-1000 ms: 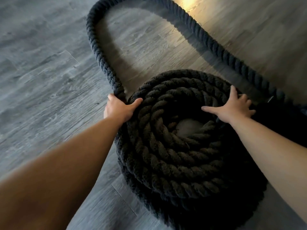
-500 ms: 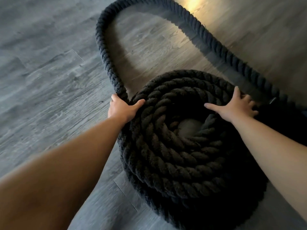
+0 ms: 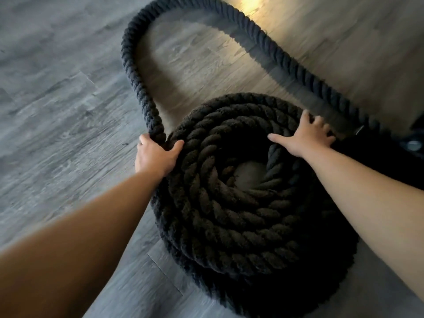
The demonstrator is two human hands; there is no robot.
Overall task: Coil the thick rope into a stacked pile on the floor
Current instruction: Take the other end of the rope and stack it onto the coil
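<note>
1. The thick rope [image 3: 241, 214] is mostly wound into a round pile [image 3: 202, 244] of several stacked turns. It sits on the floor [image 3: 57, 111] directly in front of the person, and a small patch of floor shows through its centre.
2. A loose run [image 3: 135, 76] leaves the pile at its left side and arcs away across the floor. It comes back along the far right toward the edge of view, where its end is hidden. The job looks well along but not finished.
3. The rope is made of fat twisted strands and holds a broad curve instead of flopping, so it is probably heavy and fairly stiff. The rough surface should give good grip, and nothing about it looks fragile. It likely goes better dragged and laid a short length at a time than lifted whole.
4. The sensible hold is where the loose run meets the pile, so each new turn can be steered onto the top ring.
5. The left hand [image 3: 154, 157] grasps the rope at exactly that spot, thumb on one side and fingers curled round the other.
6. The right hand [image 3: 302, 138] lies flat with fingers spread on the far right turns, steadying the pile and holding nothing.
7. A dark object [image 3: 413, 145] sits at the right edge, too dim to identify.
</note>
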